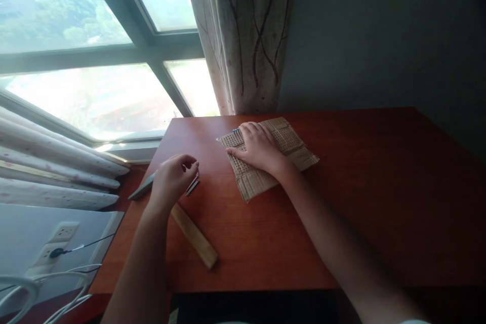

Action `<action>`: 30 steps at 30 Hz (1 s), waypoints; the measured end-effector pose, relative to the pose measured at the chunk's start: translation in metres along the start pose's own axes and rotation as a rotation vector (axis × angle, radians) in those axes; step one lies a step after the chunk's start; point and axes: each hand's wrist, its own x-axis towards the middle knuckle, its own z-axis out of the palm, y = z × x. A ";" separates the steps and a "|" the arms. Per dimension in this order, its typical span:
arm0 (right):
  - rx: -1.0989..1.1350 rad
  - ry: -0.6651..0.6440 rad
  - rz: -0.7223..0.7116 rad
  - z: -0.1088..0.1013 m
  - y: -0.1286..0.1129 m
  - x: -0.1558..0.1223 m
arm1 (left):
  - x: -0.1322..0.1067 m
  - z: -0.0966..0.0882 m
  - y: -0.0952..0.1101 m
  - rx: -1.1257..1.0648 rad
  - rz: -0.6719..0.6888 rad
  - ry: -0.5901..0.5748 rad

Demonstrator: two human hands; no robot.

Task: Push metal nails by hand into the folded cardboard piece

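My right hand [260, 147] lies across a piece of brown cardboard [279, 129] on the table, thumb apart from the fingers. Rows of small holes cover much of the cardboard. A small bluish thing [236, 130] shows at its far edge by my fingertips, too small to name. To the left, my left hand [174, 177] is raised over the table with thumb and fingers pinched together; what they hold, if anything, I cannot make out. Just below them lie thin metal rods [192, 187], perhaps nails. Partly behind my left hand and wrist is a hammer [195, 237] with a wooden handle and grey head.
The reddish-brown wooden table [379, 187] reaches to the wall on the right. A window [94, 96] and patterned curtains [250, 35] stand behind and left. Below left are a wall socket [64, 232] with a black plug and white cables [72, 288].
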 end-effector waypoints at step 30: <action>0.011 -0.013 0.015 0.004 0.002 0.001 | 0.028 0.009 0.060 -0.240 0.294 0.075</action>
